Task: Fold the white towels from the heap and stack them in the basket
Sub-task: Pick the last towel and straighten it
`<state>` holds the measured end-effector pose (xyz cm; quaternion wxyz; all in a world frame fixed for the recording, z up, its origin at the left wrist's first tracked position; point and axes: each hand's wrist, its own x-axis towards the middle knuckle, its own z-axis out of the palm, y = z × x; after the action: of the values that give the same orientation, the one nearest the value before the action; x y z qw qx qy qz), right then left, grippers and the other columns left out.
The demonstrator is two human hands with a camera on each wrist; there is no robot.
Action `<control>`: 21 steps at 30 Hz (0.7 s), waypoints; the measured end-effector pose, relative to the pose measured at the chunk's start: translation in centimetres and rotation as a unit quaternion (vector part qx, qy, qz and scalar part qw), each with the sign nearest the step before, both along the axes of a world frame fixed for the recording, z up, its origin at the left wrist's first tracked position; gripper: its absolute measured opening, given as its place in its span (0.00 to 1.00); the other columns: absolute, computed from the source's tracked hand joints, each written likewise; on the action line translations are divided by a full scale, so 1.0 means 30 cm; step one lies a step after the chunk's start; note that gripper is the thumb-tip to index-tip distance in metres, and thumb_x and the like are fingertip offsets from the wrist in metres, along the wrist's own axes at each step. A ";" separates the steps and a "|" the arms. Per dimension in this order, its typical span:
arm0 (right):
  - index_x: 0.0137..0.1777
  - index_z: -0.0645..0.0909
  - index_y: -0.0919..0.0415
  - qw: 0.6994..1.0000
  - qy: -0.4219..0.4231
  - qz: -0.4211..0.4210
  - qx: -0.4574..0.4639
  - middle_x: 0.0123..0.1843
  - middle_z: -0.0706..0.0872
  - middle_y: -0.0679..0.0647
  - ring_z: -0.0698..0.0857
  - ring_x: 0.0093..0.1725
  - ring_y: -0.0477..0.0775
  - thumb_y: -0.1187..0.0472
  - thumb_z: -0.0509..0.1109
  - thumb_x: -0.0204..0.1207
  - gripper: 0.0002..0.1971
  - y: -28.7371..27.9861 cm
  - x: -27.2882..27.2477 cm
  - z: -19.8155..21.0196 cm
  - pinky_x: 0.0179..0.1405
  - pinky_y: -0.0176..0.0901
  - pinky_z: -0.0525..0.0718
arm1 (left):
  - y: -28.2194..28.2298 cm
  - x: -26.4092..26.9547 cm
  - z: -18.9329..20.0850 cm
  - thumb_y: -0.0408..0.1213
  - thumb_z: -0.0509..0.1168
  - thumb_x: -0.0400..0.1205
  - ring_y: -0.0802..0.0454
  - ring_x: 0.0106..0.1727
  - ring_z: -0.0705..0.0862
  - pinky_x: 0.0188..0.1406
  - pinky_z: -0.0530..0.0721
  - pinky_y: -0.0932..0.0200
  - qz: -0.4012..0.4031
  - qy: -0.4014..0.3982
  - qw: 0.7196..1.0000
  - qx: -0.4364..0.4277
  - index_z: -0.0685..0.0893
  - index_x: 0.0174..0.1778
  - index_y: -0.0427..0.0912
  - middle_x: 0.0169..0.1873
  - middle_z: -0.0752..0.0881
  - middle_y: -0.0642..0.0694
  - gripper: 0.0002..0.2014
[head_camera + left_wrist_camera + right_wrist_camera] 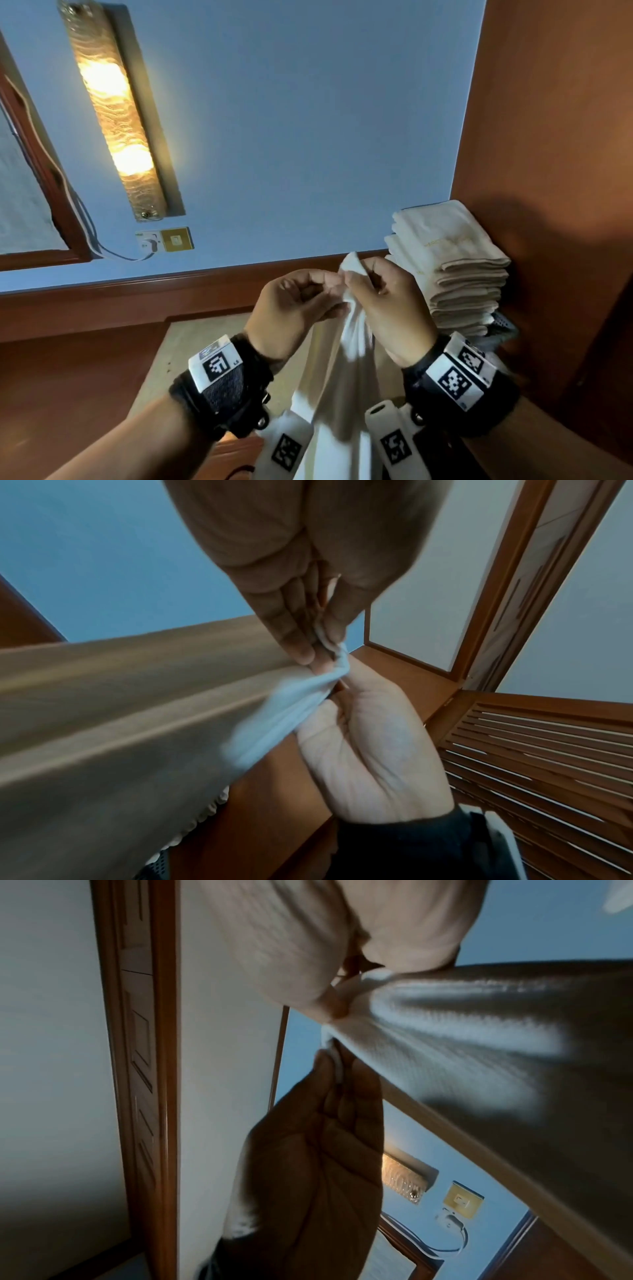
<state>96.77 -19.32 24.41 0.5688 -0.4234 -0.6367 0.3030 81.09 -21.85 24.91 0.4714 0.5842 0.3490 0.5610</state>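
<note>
I have both hands raised in front of me, my left hand (pixel 294 298) and my right hand (pixel 383 301) touching at the fingertips, each pinching the same bunched top corner of the white towel (pixel 342 383). The towel hangs straight down from that pinch between my wrists, its long axis vertical and its lower end out of view. The stack of folded towels (pixel 452 267) sits just beyond my right hand, so I judge that hand nearer for placing; first the hands must part along the top edge.
</note>
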 end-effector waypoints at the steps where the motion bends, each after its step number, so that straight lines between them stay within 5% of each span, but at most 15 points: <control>1: 0.48 0.87 0.54 1.000 -0.002 0.001 0.017 0.42 0.90 0.49 0.89 0.44 0.50 0.59 0.70 0.82 0.05 -0.003 0.013 0.003 0.48 0.51 0.85 | -0.005 -0.006 -0.003 0.18 0.65 0.81 0.42 0.52 0.90 0.55 0.88 0.54 -0.020 0.002 1.000 0.011 0.86 0.59 0.30 0.51 0.91 0.35 0.12; 3: 0.50 0.88 0.55 0.999 -0.004 0.010 0.041 0.43 0.91 0.48 0.88 0.45 0.47 0.64 0.68 0.83 0.07 -0.016 0.029 0.017 0.46 0.42 0.84 | -0.009 -0.015 0.005 0.12 0.62 0.80 0.41 0.55 0.90 0.56 0.87 0.55 -0.030 0.019 0.999 0.036 0.84 0.61 0.30 0.51 0.91 0.35 0.17; 5: 0.51 0.89 0.56 0.998 0.006 0.025 0.058 0.44 0.92 0.47 0.89 0.45 0.43 0.67 0.68 0.82 0.09 -0.027 0.033 0.026 0.44 0.34 0.83 | -0.003 -0.014 0.030 0.18 0.68 0.80 0.43 0.49 0.92 0.53 0.89 0.53 0.013 0.064 0.994 0.084 0.87 0.56 0.33 0.46 0.92 0.38 0.12; 9: 0.52 0.90 0.57 0.995 0.017 0.023 0.092 0.47 0.93 0.46 0.91 0.49 0.45 0.67 0.73 0.79 0.07 -0.027 0.026 0.032 0.53 0.45 0.88 | 0.019 -0.011 0.078 0.30 0.73 0.79 0.49 0.33 0.89 0.38 0.88 0.57 0.093 0.114 0.981 0.130 0.90 0.43 0.39 0.33 0.91 0.43 0.01; 13: 0.48 0.80 0.59 0.991 0.080 0.045 0.097 0.44 0.91 0.55 0.90 0.44 0.47 0.62 0.76 0.76 0.07 0.004 0.010 0.029 0.47 0.47 0.85 | 0.049 -0.046 0.112 0.37 0.75 0.78 0.55 0.36 0.85 0.40 0.85 0.60 0.146 0.247 0.940 0.187 0.88 0.43 0.42 0.38 0.86 0.49 0.04; 16: 0.44 0.73 0.54 0.990 0.071 0.054 0.106 0.41 0.88 0.61 0.87 0.38 0.54 0.49 0.75 0.71 0.14 0.021 0.003 0.028 0.39 0.49 0.80 | 0.076 -0.077 0.143 0.32 0.72 0.81 0.57 0.56 0.88 0.57 0.86 0.56 0.057 0.251 0.953 0.158 0.83 0.47 0.36 0.57 0.87 0.48 0.04; 18: 0.42 0.75 0.54 0.991 0.064 0.056 0.105 0.40 0.88 0.57 0.88 0.41 0.52 0.54 0.76 0.73 0.11 0.023 -0.002 0.027 0.42 0.46 0.82 | 0.082 -0.085 0.159 0.31 0.69 0.83 0.49 0.50 0.89 0.50 0.86 0.48 -0.004 0.234 0.965 0.120 0.79 0.47 0.30 0.50 0.89 0.38 0.07; 21: 0.43 0.79 0.56 0.989 0.073 0.072 0.110 0.40 0.89 0.50 0.89 0.43 0.48 0.61 0.77 0.77 0.08 0.015 -0.005 0.020 0.45 0.44 0.84 | 0.081 -0.085 0.171 0.28 0.68 0.83 0.46 0.40 0.86 0.43 0.84 0.49 -0.017 0.221 0.970 0.101 0.77 0.47 0.25 0.40 0.87 0.34 0.08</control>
<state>96.62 -18.86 25.00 0.6339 -0.2881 -0.6516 0.3010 78.54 -19.42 30.03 0.3305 0.7444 0.3757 0.4423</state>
